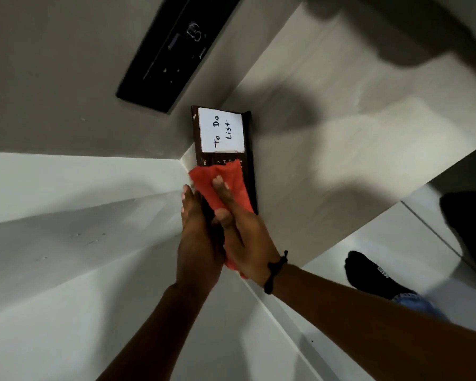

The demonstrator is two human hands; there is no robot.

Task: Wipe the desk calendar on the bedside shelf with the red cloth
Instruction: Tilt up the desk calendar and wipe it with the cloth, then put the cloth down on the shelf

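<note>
Fingers of right hand flat, together, pressing soft red fleece cloth onto near half of dark brown stiff-board desk calendar. Left hand cupped along calendar's left edge, bracing; finger closure behind board cannot tell. Calendar in corner of pale shelf, white "To Do List" note on far half. Likely light, tippy, note loose: brace by rigid edge, wipe gently.
</note>
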